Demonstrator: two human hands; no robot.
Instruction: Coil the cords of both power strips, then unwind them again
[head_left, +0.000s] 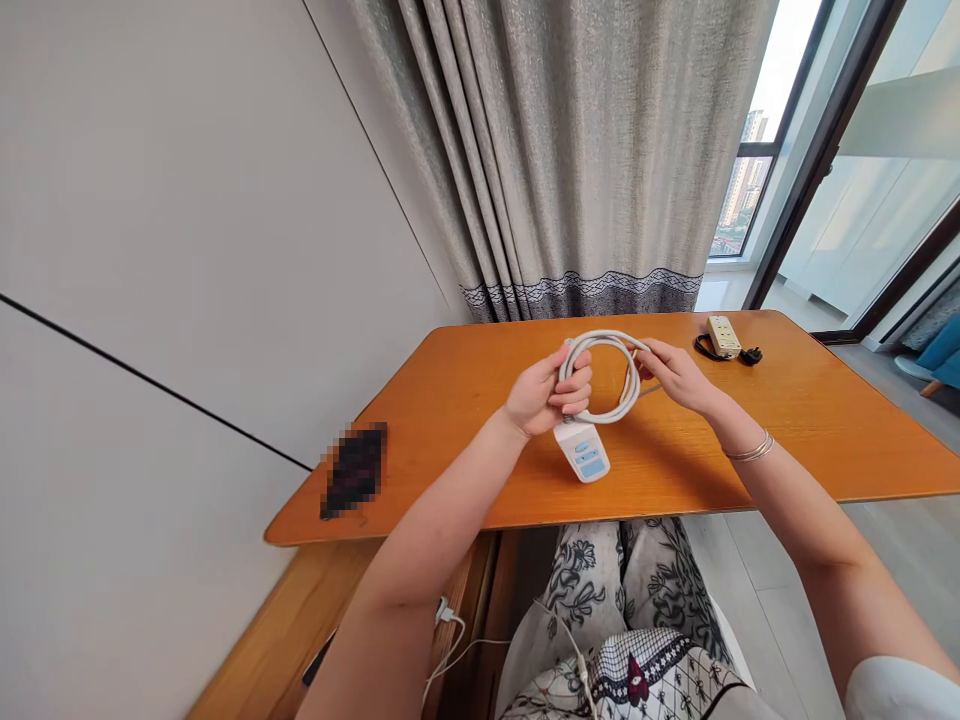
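Observation:
My left hand (551, 390) is wrapped round the left side of a coiled white cable (621, 408), held above the wooden table (465, 400). Just below that hand hangs a white power strip (583, 455) with light-blue parts on its face, tilted toward me. At the coil's right side, my right hand (675, 372) has its fingers closed on the cable. A short length of cable sticks out beneath these fingers. The fingertips of the right hand are partly hidden behind the loops.
A cream power strip (723, 337) with a black cord and plug (751, 356) lies at the table's back right. A dark, pixelated object (354, 470) lies at the left edge. Grey curtains (592, 150) hang behind the table. White cables (450, 640) run below its front edge.

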